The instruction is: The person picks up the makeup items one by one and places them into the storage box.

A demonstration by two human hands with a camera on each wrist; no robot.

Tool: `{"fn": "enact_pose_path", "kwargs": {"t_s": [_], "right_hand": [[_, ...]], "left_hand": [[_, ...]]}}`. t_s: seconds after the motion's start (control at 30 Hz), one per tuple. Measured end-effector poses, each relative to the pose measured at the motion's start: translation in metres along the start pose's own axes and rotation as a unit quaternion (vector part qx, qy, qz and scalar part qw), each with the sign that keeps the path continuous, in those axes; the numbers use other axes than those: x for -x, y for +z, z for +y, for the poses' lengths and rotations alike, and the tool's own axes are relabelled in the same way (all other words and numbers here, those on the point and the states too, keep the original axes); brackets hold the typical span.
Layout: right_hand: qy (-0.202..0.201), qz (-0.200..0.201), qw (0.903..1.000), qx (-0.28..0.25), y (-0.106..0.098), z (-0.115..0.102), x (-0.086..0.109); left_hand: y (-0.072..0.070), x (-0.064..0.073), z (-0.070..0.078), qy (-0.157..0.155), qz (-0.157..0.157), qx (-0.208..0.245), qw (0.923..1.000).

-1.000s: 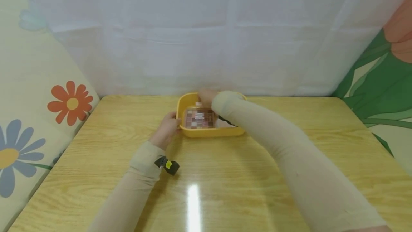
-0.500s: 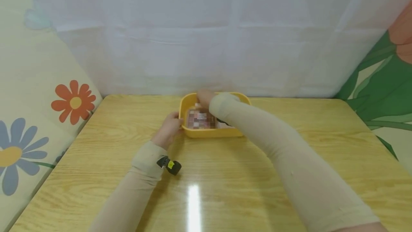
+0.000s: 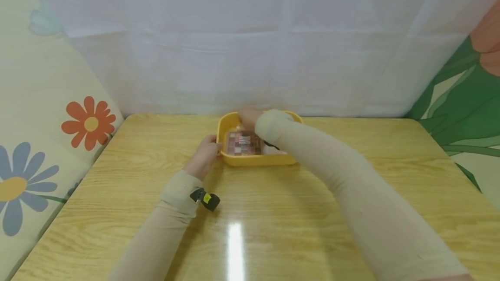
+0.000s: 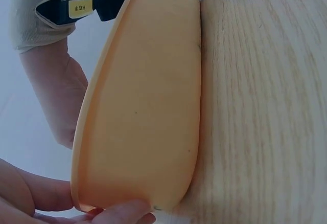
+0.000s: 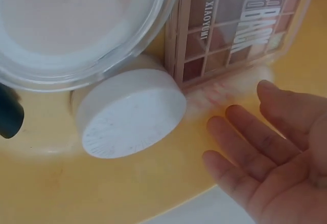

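A yellow plastic bin stands near the far edge of the table. My left hand grips its left end, thumb at the rim and fingers against the outer wall. My right hand reaches inside along the far wall. In the right wrist view, the fingers are extended and apart. Just past their tips lies a small whitish item with reddish marks, blurred. An eyeshadow palette lies beside it, also seen flat in the bin in the head view.
Also in the bin are a white-capped container, a round clear-lidded case and a dark object at the edge. A white cloth hangs behind the wooden table. Flowered panels flank both sides.
My right hand shifts slightly within the bin, near its far wall. The left hand keeps its grip on the bin's left end, and the bin stays nearly in place.
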State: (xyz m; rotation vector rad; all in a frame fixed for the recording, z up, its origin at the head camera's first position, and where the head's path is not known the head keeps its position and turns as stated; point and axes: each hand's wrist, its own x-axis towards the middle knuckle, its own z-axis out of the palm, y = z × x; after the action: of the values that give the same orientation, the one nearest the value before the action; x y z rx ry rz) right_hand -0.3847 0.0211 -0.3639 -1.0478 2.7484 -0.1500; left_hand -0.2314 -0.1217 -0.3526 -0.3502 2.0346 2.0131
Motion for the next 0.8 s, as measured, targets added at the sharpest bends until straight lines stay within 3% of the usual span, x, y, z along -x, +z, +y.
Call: {"fn": "enact_pose_path", "kwargs": {"t_s": [0.07,0.13,0.27,0.4,0.5,0.6,0.8], "right_hand": [[0.048,-0.041,0.9979,-0.015,-0.021,-0.02,0.019],[0.061,-0.047,0.996,-0.046,-0.024,-0.017,0.023],[0.087,-0.046,0.9901,-0.099,-0.009,0.018,0.005],[0.079,-0.029,0.9907,-0.107,0.008,0.063,-0.016],[0.063,-0.025,0.9906,-0.119,0.007,0.081,-0.015],[0.048,-0.019,0.9873,-0.15,-0.01,0.067,0.014],[0.024,-0.018,0.9737,-0.226,-0.059,0.007,0.099]], "left_hand": [[-0.001,-0.001,-0.001,0.0,-0.001,0.001,1.0],[-0.001,-0.002,-0.001,-0.002,-0.003,0.001,1.0],[-0.001,-0.004,0.0,-0.003,-0.005,0.002,1.0],[-0.001,-0.006,0.0,0.005,-0.01,0.02,0.9997],[-0.003,-0.007,-0.002,0.002,-0.011,0.019,0.9997],[-0.005,-0.007,-0.005,-0.011,-0.01,0.016,0.9998],[-0.012,-0.004,-0.009,-0.011,-0.009,0.028,0.9995]]}}
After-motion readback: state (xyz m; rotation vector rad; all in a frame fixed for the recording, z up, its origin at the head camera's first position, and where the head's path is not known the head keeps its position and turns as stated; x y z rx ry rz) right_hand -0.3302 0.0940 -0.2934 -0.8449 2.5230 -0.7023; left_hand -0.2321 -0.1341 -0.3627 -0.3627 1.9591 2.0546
